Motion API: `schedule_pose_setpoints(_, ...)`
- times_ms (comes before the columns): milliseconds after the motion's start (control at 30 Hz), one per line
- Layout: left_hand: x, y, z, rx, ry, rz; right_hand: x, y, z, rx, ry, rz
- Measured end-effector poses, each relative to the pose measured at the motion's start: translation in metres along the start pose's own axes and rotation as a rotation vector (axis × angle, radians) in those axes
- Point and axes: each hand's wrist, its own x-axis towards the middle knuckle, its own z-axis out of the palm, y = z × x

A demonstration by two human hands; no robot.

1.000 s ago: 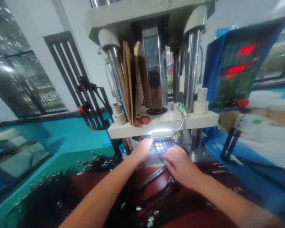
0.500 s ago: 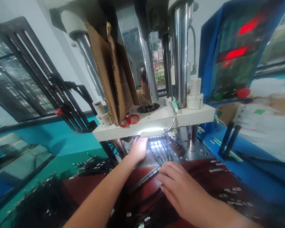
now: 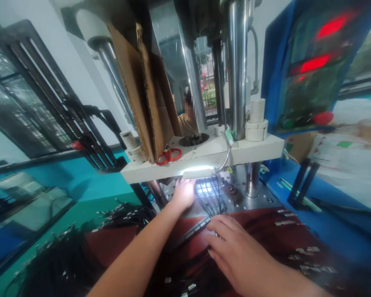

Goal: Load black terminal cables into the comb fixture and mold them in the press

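Observation:
My left hand (image 3: 185,193) reaches under the white press plate (image 3: 213,159), beside the brightly lit mould (image 3: 205,189). The lamp bar and glare hide its fingertips. Several thin black cables (image 3: 214,202) run from the mould down toward my right hand (image 3: 227,237). That hand's fingers are curled over the cables' near ends, with a small silvery end showing between them. A slotted metal strip (image 3: 193,229) lies slantwise just left of my right fingers, over the red-brown surface (image 3: 185,243).
Bundles of black cables with silvery ends (image 3: 58,251) lie left and right. Red-handled scissors (image 3: 168,156) and cardboard sheets (image 3: 154,103) rest on the press plate. Steel columns (image 3: 237,70) rise from it. A blue control cabinet (image 3: 299,70) stands right; a person appears behind the press.
The view has shifted slightly. My left hand has moved slightly right under the plate. My right hand stays by the cables, with its fingers a little further apart.

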Motion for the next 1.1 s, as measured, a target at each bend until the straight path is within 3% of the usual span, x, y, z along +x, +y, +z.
schedule_pose_setpoints(467, 0.0, 0.005, 0.003, 0.016, -0.005, 0.013, 0.0, 0.003, -0.008, -0.023, 0.032, -0.022)
schedule_pose_setpoints(633, -0.002, 0.009, -0.005, 0.016, -0.032, 0.012, -0.002, -0.002, -0.008, -0.019, -0.024, 0.001)
schedule_pose_setpoints(1100, 0.014, 0.018, -0.022, -0.05, -0.106, 0.03, -0.003, -0.002, -0.017, -0.043, 0.029, -0.012)
